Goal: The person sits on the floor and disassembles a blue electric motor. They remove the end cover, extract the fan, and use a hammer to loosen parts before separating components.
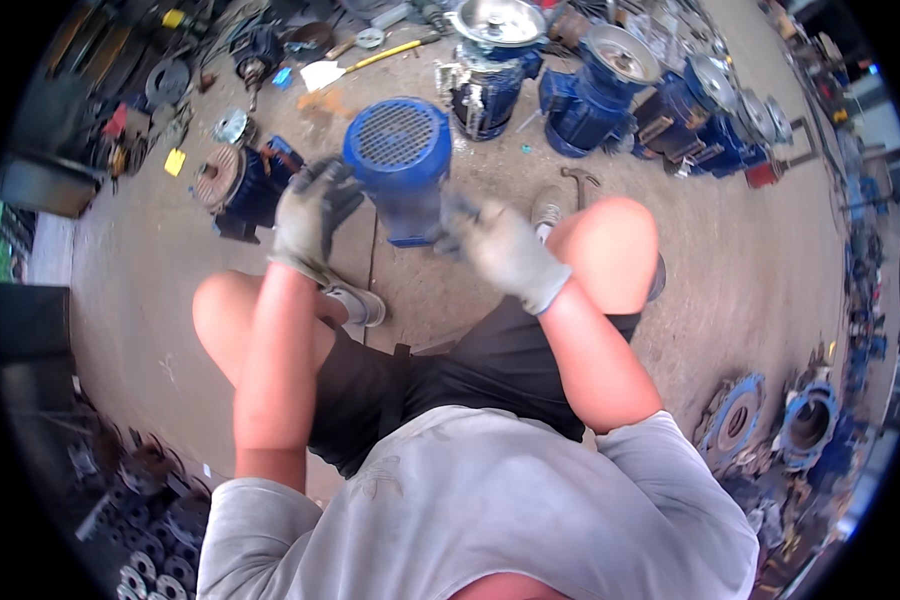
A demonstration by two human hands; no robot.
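Note:
A blue electric motor (402,195) stands upright on the floor between my feet, its round grille of a fan cover (396,133) facing up. My left hand (313,210), in a pale work glove with dark fingers, is just left of the motor with its fingers stretched apart and nothing in them. Whether it touches the housing I cannot tell. On the other side, my right hand (500,243), gloved the same way, is close to the motor's lower right side. Its fingers are smeared by motion, so their grip cannot be made out.
Another blue motor (260,180) lies left of my left hand. Several blue motors with metal flanges (580,110) stand at the far right. A hammer (578,185) lies beside my right shoe. Ring-shaped blue parts (735,420) rest at the right; loose metal rings (175,570) fill the lower left.

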